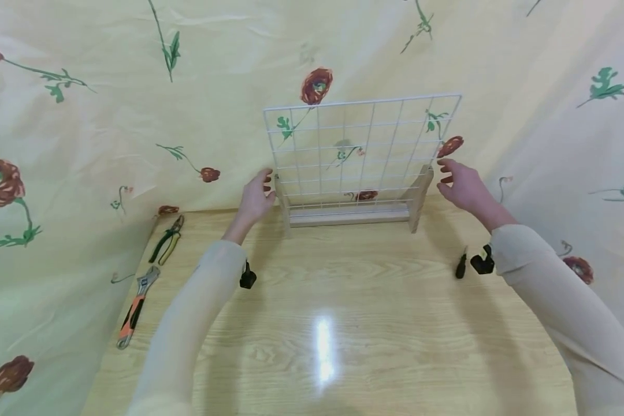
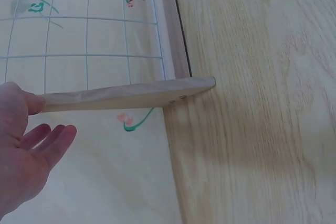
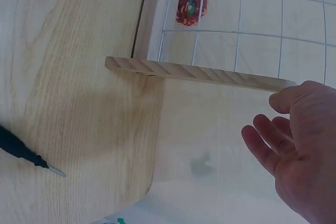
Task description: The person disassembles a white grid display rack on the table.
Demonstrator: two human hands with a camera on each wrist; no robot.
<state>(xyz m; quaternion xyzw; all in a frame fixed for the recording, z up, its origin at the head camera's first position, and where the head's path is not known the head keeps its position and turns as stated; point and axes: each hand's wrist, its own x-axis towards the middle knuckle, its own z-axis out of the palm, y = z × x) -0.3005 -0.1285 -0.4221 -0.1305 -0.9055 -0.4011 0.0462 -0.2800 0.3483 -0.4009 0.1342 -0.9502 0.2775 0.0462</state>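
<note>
A white wire grid [image 1: 364,102] stands leaning back in a wooden stand at the far side of the table. The stand has a left side board [image 1: 283,205], a right side board [image 1: 420,199] and a crossbar [image 1: 349,218] low between them. Beside the upper end of the left board is my left hand [image 1: 255,196], fingers relaxed and spread; its thumb appears close to the board's end in the left wrist view. My right hand [image 1: 465,184] is likewise at the right board's upper end, fingers loosely bent, thumb near the wood. Whether either thumb touches, I cannot tell.
Pliers [image 1: 169,240] and an adjustable wrench [image 1: 137,307] lie along the table's left edge. A black screwdriver [image 1: 461,263] lies on the right. Floral cloth [image 1: 229,127] hangs behind and beside the wooden table [image 1: 374,323].
</note>
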